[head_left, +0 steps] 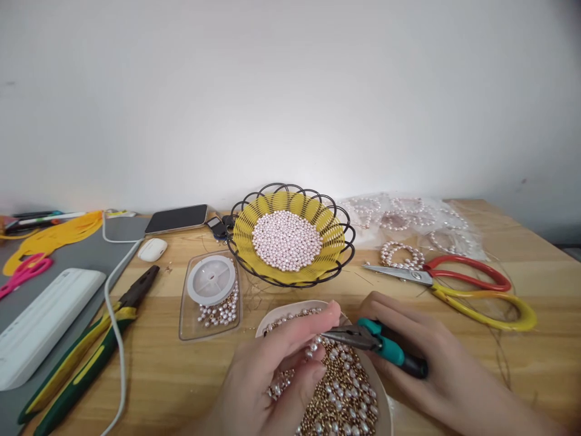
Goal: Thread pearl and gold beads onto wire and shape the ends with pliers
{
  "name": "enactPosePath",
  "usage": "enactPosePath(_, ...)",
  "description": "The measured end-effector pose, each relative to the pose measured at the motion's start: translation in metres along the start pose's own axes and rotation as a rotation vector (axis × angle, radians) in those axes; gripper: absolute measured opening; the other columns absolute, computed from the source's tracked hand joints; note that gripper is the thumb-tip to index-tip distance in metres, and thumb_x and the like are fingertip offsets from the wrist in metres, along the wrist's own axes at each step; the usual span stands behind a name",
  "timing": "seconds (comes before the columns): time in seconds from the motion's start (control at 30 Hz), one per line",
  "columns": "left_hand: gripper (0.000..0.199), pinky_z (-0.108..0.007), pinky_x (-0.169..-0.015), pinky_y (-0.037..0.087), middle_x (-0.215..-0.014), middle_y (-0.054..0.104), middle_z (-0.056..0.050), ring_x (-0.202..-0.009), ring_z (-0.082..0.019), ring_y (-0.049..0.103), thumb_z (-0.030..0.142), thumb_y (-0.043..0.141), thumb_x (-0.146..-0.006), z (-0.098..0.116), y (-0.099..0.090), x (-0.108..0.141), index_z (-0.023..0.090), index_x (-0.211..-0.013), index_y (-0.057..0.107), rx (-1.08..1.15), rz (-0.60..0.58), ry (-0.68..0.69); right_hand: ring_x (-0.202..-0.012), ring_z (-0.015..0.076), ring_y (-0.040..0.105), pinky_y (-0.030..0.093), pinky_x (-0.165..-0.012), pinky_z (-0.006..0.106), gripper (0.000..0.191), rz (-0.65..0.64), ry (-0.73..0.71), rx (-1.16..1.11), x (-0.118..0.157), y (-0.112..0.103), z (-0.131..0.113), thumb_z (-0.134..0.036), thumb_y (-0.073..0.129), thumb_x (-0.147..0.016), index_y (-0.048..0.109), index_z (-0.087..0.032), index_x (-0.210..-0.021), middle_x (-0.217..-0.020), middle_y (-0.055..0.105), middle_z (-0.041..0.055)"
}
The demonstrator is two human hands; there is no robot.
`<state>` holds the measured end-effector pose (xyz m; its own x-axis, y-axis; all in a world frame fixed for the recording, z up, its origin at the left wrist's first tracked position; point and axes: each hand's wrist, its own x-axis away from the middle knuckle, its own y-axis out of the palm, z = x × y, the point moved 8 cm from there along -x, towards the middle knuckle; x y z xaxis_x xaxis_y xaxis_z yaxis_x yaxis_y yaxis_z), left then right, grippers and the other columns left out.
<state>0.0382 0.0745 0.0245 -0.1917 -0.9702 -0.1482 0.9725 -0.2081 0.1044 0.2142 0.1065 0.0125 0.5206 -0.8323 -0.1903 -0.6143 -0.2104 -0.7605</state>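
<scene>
My left hand pinches pearl beads at six o'clock, palm inward; my right hand's fingers curl around teal-handled pliers.

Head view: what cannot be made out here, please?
All in the head view:
- Teal pliers: whether the tips grip anything, too small.
- Bowl: near side, cut off by bottom edge.
- Beads in the left hand: partly hidden by fingers.
- White device: left end, cut off by left edge.
</scene>
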Motion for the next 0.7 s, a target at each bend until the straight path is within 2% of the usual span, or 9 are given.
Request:
enactPosePath(0.2, 0.037, -0.017, -0.102, 0.056, -0.14, 0.069, -0.001, -0.126, -0.018, 0.067, 0.022, 0.059, -0.103, -0.002, 0.0, 0.0, 0.035, -0.137, 0.066, -0.03, -0.027, 0.006, -0.062, 0.02, 0.069, 0.052, -0.05, 0.026, 0.012, 0.023, 0.007, 0.033, 0.0, -0.003, -0.001, -0.019, 0.049, -0.086, 0.049, -0.029, -0.079, -0.067, 0.066, -0.0008)
enactPosePath(0.47, 0.036, -0.015, -0.104, 0.053, -0.141, 0.068, 0.0, -0.128, -0.016, 0.066, 0.022, 0.06, -0.103, -0.006, 0.002, 0.001, 0.035, -0.136, 0.067, 0.039, -0.022, -0.062, -0.057, 0.0198, 0.069, 0.05, -0.048, 0.027, 0.016, -0.06, 0.033, 0.087, -0.001, -0.003, 0.001, -0.013, 0.052, -0.078, 0.048, -0.029, -0.075, -0.063, 0.068, -0.0022)
enactPosePath(0.57, 0.034, -0.017, -0.105, 0.053, -0.142, 0.068, -0.001, -0.132, -0.017, 0.063, 0.02, 0.061, -0.102, -0.012, 0.0, -0.001, 0.033, -0.133, 0.068, 0.127, -0.011, -0.1, -0.063, 0.02, 0.072, 0.054, -0.05, 0.026, 0.013, -0.061, 0.038, 0.125, 0.001, -0.002, 0.003, -0.016, 0.05, -0.084, 0.051, -0.028, -0.078, -0.068, 0.071, -0.0014)
enactPosePath(0.7, 0.033, -0.026, -0.108, 0.054, -0.144, 0.066, -0.006, -0.134, -0.021, 0.062, 0.022, 0.064, -0.1, -0.023, -0.004, -0.004, 0.027, -0.133, 0.069, 0.203, 0.023, -0.171, -0.075, 0.0221, 0.077, 0.061, -0.057, 0.025, 0.002, -0.013, 0.004, 0.092, 0.004, -0.004, 0.002, -0.028, 0.056, -0.092, 0.057, -0.027, -0.091, -0.085, 0.078, 0.0025)
